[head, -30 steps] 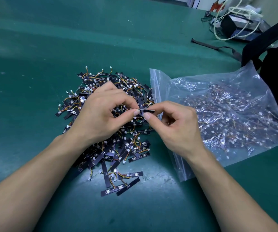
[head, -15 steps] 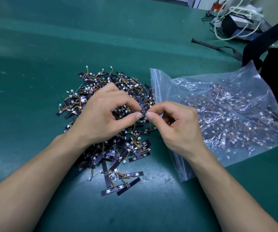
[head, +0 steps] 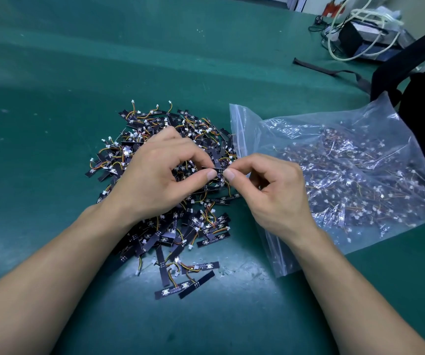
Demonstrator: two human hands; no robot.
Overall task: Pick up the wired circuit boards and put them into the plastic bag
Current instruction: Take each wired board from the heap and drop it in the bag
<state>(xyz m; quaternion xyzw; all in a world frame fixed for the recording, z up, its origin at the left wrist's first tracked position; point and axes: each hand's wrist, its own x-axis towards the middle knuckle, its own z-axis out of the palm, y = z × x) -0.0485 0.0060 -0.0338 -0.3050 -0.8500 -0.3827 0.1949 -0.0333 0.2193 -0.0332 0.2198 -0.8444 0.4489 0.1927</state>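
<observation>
Your left hand (head: pixel 155 175) and right hand (head: pixel 275 193) each pinch one end of a single wired circuit board (head: pixel 210 167) between thumb and forefinger, with the other fingers curled. They hold it above the pile of boards (head: pixel 175 226) at mid-desk (head: pixel 78 73). Since one second ago, your thumb tips have closed until they almost touch. The plastic bag (head: pixel 347 175), part-filled, lies unmoved toward the desk's right edge, its zip edge just beside the pile.

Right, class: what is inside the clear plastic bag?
Many wired circuit boards show through the plastic bag, loosely piled. Those lying beneath others are covered, so no full count is possible.
</observation>
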